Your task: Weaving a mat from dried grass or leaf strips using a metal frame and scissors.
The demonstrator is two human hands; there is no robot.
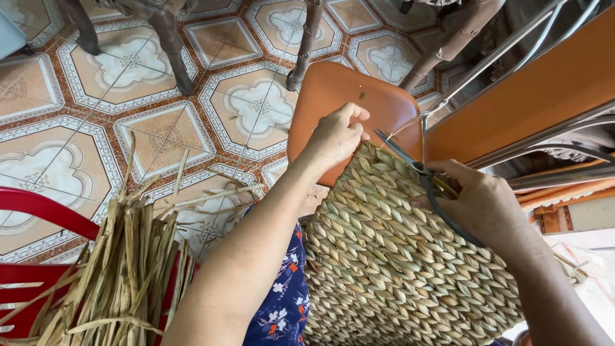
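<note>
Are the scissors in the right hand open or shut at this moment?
Open: the scissors in the right hand show two blades spread apart at the woven piece's top edge.

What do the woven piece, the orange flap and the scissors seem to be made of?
The woven piece looks like dried plant fibre, straw-coloured and matt, plaited in thick twisted strands. The orange flap looks like leather or an imitation: smooth, with a stitched edge; which one cannot be told. The scissors in the right hand look like dark, dull metal. The left hand pinches a strand.
</note>
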